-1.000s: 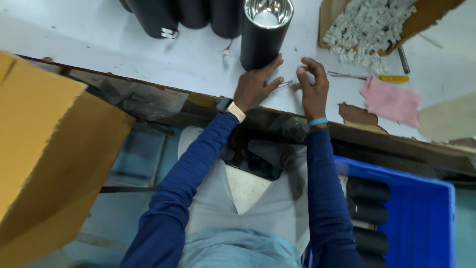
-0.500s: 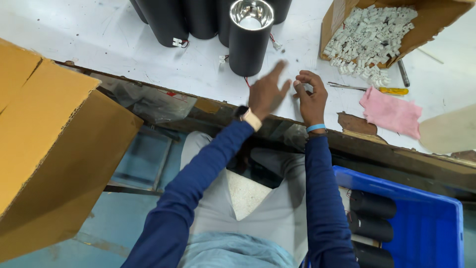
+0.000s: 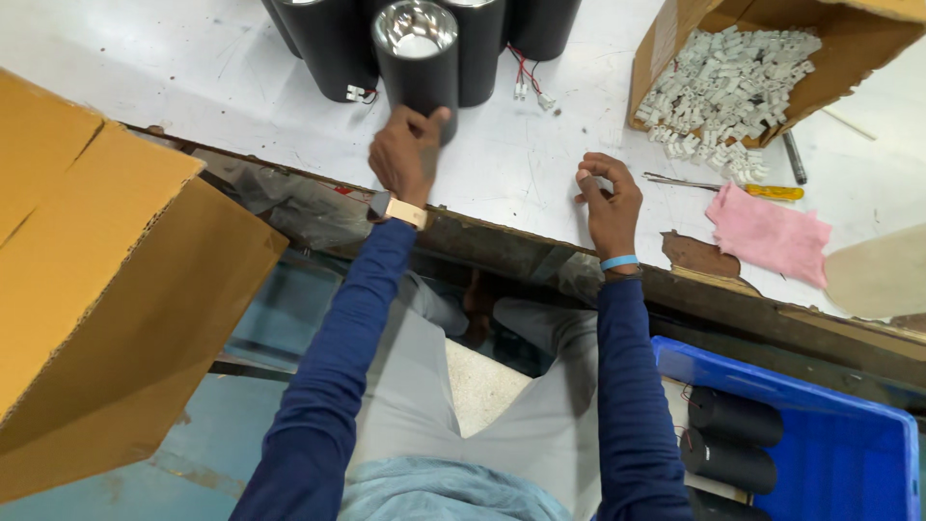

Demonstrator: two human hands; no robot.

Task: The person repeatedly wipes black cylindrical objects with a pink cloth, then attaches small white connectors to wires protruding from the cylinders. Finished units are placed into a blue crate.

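The left hand (image 3: 407,150) grasps the base of a black cylinder housing (image 3: 418,60) at twelve o'clock, seemingly setting it among the others, while the right hand (image 3: 608,198) is curled shut, contents unclear, near an open cardboard box (image 3: 666,48) of white connectors (image 3: 723,92) at two o'clock.

We see a scuffed white tabletop (image 3: 193,68) with a worn dark edge, and a blue-grey floor (image 3: 222,444) below it.
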